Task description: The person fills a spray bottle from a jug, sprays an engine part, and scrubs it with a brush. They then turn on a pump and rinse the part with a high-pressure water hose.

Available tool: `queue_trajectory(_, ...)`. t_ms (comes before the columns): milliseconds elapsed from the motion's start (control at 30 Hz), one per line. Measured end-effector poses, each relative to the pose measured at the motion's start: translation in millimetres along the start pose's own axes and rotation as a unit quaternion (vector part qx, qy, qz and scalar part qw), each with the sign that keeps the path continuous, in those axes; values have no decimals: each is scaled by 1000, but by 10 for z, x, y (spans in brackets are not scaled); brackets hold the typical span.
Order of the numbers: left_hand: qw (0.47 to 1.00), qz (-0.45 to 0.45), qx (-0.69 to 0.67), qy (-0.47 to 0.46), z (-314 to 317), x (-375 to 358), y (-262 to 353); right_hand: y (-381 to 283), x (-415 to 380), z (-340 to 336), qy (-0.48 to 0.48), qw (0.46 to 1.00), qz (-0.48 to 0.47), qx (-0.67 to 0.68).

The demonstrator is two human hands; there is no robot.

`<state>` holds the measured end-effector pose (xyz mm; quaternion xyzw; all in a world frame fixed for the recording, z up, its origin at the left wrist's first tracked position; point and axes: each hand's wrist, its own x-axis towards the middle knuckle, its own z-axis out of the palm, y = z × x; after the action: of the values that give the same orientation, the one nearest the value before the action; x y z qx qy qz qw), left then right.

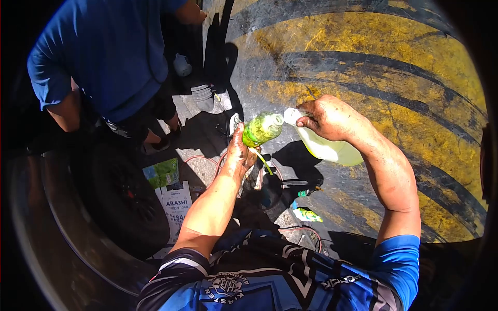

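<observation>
Crowding the hands: tyre, bystander.

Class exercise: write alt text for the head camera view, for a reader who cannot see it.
The right hand tips a pale yellow-green bottle mouth to mouth with a green bottle held in the left hand. A person in blue stands beside a tyre.

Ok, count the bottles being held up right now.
2. A small green bottle is in the left hand, mouth turned toward the other. A larger pale yellow-green bottle is tilted in the right hand, its neck meeting the green one. Others may lie hidden in the clutter below.
</observation>
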<state>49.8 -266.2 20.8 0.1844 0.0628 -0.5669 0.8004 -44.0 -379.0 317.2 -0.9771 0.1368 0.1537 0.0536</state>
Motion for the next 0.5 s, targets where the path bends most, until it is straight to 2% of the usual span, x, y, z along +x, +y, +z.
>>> queue_trajectory(100, 1000, 5, 2, 30, 66, -17, -55, 19, 4, 11, -5, 1000, 4, -18)
queue_trajectory(200, 1000, 6, -8, 23, 19, -6, -5, -150, 46, -102, -42, 998, 35, -28)
queue_trajectory(500, 999, 2, -22, 32, 19, 40, -22, -173, 96, -195, -61, 995, 40, -66)
